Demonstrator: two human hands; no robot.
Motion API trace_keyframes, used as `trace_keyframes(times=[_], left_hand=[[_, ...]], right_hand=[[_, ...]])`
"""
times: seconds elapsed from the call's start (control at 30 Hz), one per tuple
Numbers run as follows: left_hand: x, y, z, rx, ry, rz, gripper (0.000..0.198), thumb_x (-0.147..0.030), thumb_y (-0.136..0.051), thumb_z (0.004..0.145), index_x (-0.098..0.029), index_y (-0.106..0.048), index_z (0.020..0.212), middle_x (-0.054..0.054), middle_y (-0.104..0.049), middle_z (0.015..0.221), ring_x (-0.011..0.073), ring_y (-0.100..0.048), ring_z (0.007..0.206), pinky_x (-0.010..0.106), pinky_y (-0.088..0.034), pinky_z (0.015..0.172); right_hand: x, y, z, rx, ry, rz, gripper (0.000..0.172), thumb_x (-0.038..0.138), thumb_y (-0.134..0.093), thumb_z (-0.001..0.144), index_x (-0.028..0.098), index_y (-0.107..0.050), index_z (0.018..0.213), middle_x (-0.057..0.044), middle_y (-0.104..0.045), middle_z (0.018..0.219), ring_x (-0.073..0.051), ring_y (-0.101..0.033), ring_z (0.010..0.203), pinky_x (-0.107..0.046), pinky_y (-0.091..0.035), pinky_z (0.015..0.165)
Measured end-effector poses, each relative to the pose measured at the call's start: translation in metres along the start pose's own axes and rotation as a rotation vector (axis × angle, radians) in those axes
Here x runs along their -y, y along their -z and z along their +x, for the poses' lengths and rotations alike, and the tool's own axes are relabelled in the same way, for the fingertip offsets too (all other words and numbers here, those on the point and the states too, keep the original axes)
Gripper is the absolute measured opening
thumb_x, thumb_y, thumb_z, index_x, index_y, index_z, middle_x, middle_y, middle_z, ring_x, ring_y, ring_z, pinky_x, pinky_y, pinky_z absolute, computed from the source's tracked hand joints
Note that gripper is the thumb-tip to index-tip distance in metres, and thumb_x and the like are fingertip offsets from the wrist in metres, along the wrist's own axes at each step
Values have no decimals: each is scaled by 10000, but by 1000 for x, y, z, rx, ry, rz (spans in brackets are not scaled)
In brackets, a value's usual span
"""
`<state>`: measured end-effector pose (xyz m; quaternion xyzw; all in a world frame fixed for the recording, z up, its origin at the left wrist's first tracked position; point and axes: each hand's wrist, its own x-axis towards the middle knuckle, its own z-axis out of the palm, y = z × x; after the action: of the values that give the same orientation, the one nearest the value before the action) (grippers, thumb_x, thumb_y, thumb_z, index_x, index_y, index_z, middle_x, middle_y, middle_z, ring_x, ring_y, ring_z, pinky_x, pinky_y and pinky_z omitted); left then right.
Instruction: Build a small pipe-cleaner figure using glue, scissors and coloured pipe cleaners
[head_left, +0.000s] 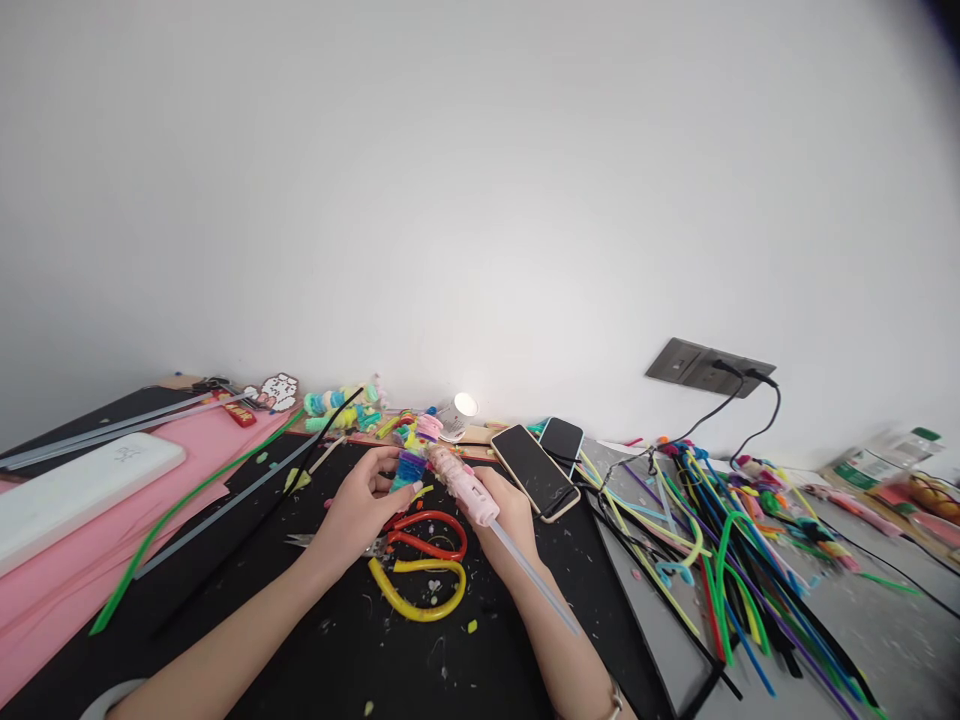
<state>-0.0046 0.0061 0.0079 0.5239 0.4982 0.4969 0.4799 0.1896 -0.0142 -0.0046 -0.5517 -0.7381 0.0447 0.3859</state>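
To do this well, I keep the pink plastic glue gun (472,496) steady, its tip close to the fuzzy blue-and-purple piece (410,468). My left hand (366,500) lightly pinches that piece, just past the red-and-yellow-handled metal scissors (454,537). My right hand (511,518) wraps round the gun.

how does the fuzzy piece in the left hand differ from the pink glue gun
The fuzzy piece is multicoloured; the glue gun mostly pale pink. The left hand holds the fuzzy piece, the right hand the glue gun. Both are hand-held, close together.
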Motion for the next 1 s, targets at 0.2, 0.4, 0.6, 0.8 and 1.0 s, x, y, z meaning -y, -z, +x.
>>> trace_keyframes(times=[0.2, 0.4, 0.6, 0.8, 1.0], left_hand=[[-1, 0, -1, 0, -2, 6, 508, -399, -706, 613, -185, -527, 1038, 83, -655, 1002, 206, -626, 743, 370, -545, 688], [-2, 0, -1, -3, 9, 9, 527, -410, -697, 612, -174, -514, 1047, 85, -644, 993, 214, -628, 768, 367, -545, 700], [-1, 0, -1, 10, -9, 7, 523, -403, -694, 626, -168, -516, 1058, 73, -632, 974, 190, -612, 731, 359, -549, 682], [-2, 0, -1, 6, -13, -19, 499, -388, -697, 612, -174, -527, 1029, 62, -637, 933, 189, -613, 709, 348, -550, 639], [0, 0, 0, 0, -6, -23, 492, -387, -697, 592, -169, -538, 1003, 68, -636, 933, 185, -607, 698, 347, -549, 628]], right_hand=[[1, 3, 1, 15, -32, 78, 168, 276, -550, 836, 216, -641, 964, -26, -700, 872, -176, -635, 756, -236, -447, 663], [-1, 2, -1, 22, -21, 104, 161, 281, -546, 858, 219, -638, 975, -19, -692, 883, -169, -630, 768, -229, -440, 664], [-5, -3, -2, 41, -15, 112, 162, 261, -576, 844, 226, -634, 991, -18, -697, 918, -168, -635, 781, -226, -443, 664], [-6, -3, -2, 49, -9, 81, 171, 287, -586, 845, 225, -629, 998, -21, -701, 898, -175, -645, 769, -235, -448, 659], [-6, -2, -1, 55, 0, 26, 185, 279, -586, 844, 224, -634, 1014, -26, -704, 899, -183, -651, 772, -245, -445, 675]])
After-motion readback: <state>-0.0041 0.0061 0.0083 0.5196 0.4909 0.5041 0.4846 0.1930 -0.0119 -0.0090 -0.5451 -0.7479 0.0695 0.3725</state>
